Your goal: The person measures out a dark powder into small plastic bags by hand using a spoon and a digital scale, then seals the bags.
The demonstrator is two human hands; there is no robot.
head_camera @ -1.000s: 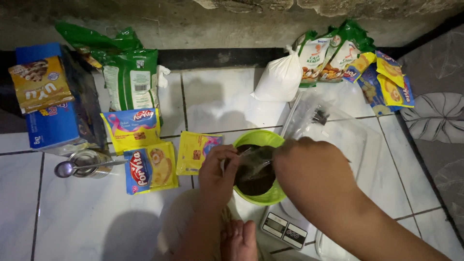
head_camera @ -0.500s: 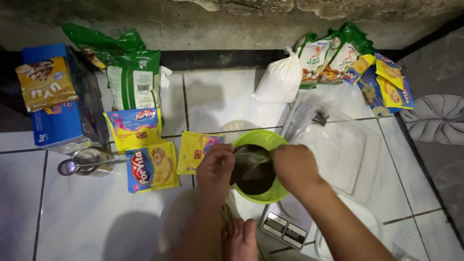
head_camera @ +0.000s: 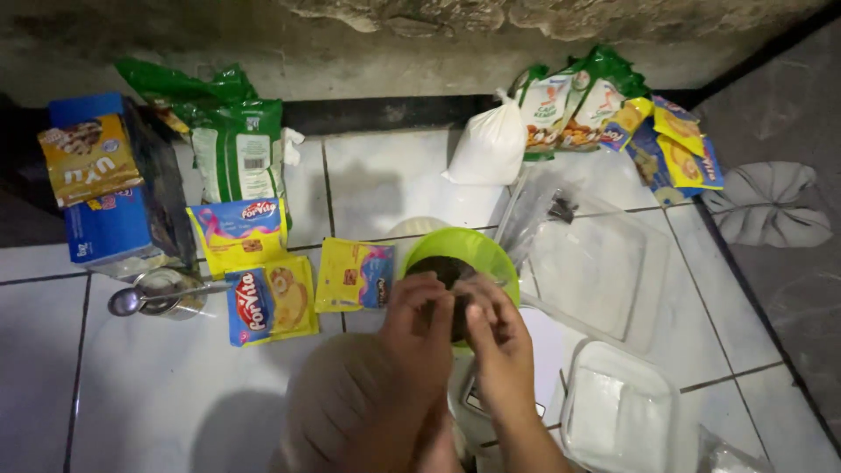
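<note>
A lime-green bowl (head_camera: pixel 477 250) with a dark mixture inside stands on the white tiled floor in front of me. My left hand (head_camera: pixel 419 328) and my right hand (head_camera: pixel 498 342) are together over the bowl's near rim. Their fingertips meet above the dark mixture. The fingers of both hands are curled inward and hide whatever lies between them. My bent knee (head_camera: pixel 350 407) is just below the left hand.
Yellow snack packets (head_camera: pixel 263 298) lie left of the bowl, beside a spoon (head_camera: pixel 131 300) on a small metal cup. A blue box (head_camera: pixel 101 210) and green bags (head_camera: pixel 236 149) stand at back left. A white bag (head_camera: pixel 491 149) and more packets are at back right; clear plastic containers (head_camera: pixel 618 412) at right.
My left hand has left the bowl's left rim and my right hand has come out of the bowl. Both now meet at the near rim. The view has shifted slightly.
</note>
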